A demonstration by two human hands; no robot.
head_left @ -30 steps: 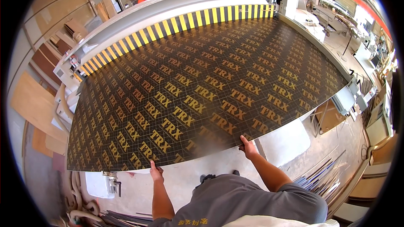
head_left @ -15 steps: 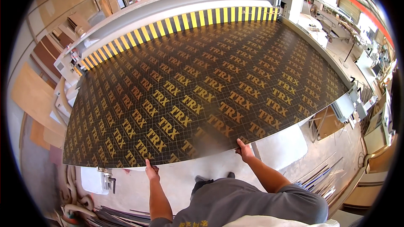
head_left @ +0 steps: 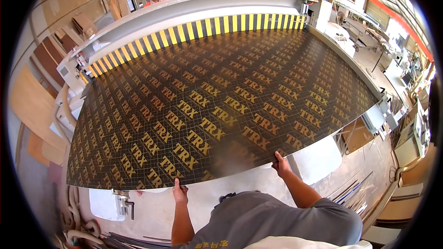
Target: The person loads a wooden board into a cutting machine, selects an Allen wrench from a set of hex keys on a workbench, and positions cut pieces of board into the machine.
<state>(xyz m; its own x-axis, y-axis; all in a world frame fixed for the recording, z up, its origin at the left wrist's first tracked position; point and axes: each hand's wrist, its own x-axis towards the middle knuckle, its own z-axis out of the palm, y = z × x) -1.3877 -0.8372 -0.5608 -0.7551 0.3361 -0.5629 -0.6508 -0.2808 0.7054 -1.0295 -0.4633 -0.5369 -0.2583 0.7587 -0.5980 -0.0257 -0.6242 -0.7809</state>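
Observation:
A large dark sheet panel with a repeated gold printed pattern lies across a machine bed and fills the middle of the view. Its near edge reaches out toward me. My left hand is closed on that edge, left of centre, thumb on top and fingers below. Farther right along the same edge, my right hand grips it in a like way, its thumb on the upper face. The fingers under the panel are mostly hidden. At the far side, the sheet meets a yellow-and-black striped guard.
A long pale machine beam spans the far side, with people beyond it. A straight side fence borders the panel's right. White support tables show below the near edge. Thin strips and hoses lie on the floor.
Both hands appear farther right in the picture and still hold the panel's near edge. The view has shifted slightly, showing more of the people beyond the beam.

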